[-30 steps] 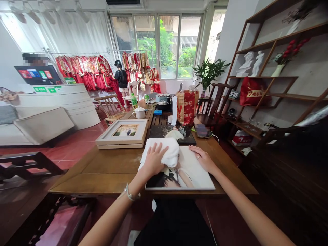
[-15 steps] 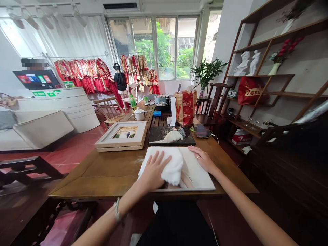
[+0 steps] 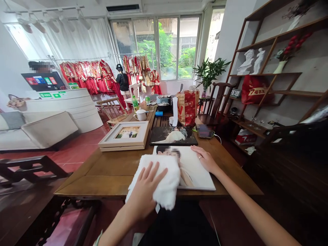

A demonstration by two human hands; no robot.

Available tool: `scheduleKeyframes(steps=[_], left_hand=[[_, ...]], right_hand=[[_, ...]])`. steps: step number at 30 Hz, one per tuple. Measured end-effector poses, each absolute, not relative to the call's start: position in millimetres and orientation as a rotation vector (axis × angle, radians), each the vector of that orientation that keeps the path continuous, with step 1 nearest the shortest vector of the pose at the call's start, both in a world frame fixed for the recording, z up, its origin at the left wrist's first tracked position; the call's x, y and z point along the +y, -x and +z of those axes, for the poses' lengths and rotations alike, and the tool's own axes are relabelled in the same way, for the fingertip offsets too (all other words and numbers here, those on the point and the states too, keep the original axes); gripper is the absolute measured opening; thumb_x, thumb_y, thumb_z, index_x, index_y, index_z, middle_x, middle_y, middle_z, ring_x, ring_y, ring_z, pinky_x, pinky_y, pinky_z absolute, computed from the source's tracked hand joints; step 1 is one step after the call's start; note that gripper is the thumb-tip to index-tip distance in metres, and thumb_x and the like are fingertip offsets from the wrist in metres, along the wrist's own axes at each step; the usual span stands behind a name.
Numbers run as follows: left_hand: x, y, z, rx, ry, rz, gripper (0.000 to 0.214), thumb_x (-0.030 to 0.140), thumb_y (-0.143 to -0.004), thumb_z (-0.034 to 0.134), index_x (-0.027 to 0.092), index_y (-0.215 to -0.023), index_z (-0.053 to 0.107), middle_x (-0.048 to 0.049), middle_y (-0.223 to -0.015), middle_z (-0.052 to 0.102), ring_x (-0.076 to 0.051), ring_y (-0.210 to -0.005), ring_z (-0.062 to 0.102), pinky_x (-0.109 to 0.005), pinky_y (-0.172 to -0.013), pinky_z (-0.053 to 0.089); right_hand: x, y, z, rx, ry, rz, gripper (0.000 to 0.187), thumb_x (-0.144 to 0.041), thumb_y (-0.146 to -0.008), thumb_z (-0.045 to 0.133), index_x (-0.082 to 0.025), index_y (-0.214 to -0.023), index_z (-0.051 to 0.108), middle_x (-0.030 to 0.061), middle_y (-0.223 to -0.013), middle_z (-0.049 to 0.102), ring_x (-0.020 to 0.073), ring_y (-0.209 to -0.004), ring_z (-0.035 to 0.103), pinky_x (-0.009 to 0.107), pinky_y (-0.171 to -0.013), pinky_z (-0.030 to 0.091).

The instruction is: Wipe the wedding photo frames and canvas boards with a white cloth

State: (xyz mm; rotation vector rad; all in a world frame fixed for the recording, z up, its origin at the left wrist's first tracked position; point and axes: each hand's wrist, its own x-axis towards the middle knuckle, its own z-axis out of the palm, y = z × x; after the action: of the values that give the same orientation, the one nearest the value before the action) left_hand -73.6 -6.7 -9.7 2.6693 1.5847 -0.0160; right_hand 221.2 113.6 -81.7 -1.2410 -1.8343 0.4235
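Note:
My left hand (image 3: 146, 191) lies flat on a white towel (image 3: 166, 174), its fingers spread. The towel covers the lower left of a photo panel (image 3: 198, 172) and hangs past the table's near edge. On the panel's right side rests my right hand (image 3: 205, 159), fingers stretched out along its far edge and a ring on one of them. Two people in a portrait show on the panel's uncovered part. Just beyond it lies a dark photo panel (image 3: 188, 138) with a figure in white.
White picture frames (image 3: 107, 143) are stacked at the left of the wooden table (image 3: 97, 171). Farther back stand a lidded white cup (image 3: 140, 114), a red and brown paper bag (image 3: 188, 106) and a phone (image 3: 203, 131) on a cable. A shelf unit (image 3: 271, 73) rises at the right.
My left hand and the towel have slid toward me and to the left, uncovering the portrait's upper part. My right hand stays on the panel. The view has shifted slightly.

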Motion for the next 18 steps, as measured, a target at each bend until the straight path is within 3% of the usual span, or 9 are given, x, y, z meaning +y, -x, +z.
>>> scheduleKeyframes(steps=[3,6,14,18], left_hand=[[-36,75,-9,1.521,-2.64,-0.065,0.105,0.006,-0.045,0.046,0.035,-0.142,0.017,0.0032,-0.15,-0.003,-0.027,-0.136,-0.006,-0.049,-0.108,0.006],[-27,71,-8,1.46,-2.647,-0.01,0.101,0.007,-0.048,0.047,0.036,-0.141,0.019,0.0041,-0.151,0.0,-0.026,-0.136,-0.003,-0.048,-0.109,0.005],[81,45,-2,1.621,-2.606,0.059,0.083,0.01,-0.063,0.05,0.027,-0.141,0.026,-0.0069,-0.149,0.017,-0.029,-0.136,0.008,-0.047,-0.107,0.011],[74,43,-5,1.694,-2.588,0.072,0.086,0.009,-0.062,0.05,0.026,-0.142,0.024,-0.0074,-0.149,0.015,-0.031,-0.136,0.004,-0.048,-0.107,0.009]], right_hand=[[113,-220,-80,-1.832,1.258,0.426,0.038,-0.018,-0.078,0.044,-0.02,-0.111,0.064,0.008,-0.123,0.059,0.023,-0.121,0.048,0.047,-0.106,0.033],[112,-219,-80,-1.831,1.261,0.419,0.037,-0.022,-0.078,0.048,-0.021,-0.112,0.063,0.0082,-0.123,0.059,0.0234,-0.121,0.048,0.046,-0.105,0.034],[113,-222,-80,-1.847,1.251,0.432,0.037,-0.025,-0.079,0.05,-0.021,-0.114,0.062,0.0078,-0.124,0.058,0.024,-0.122,0.047,0.048,-0.105,0.033],[115,-221,-81,-1.818,1.243,0.462,0.036,-0.025,-0.079,0.051,-0.023,-0.113,0.062,0.0066,-0.124,0.058,0.0233,-0.122,0.046,0.047,-0.106,0.032]])
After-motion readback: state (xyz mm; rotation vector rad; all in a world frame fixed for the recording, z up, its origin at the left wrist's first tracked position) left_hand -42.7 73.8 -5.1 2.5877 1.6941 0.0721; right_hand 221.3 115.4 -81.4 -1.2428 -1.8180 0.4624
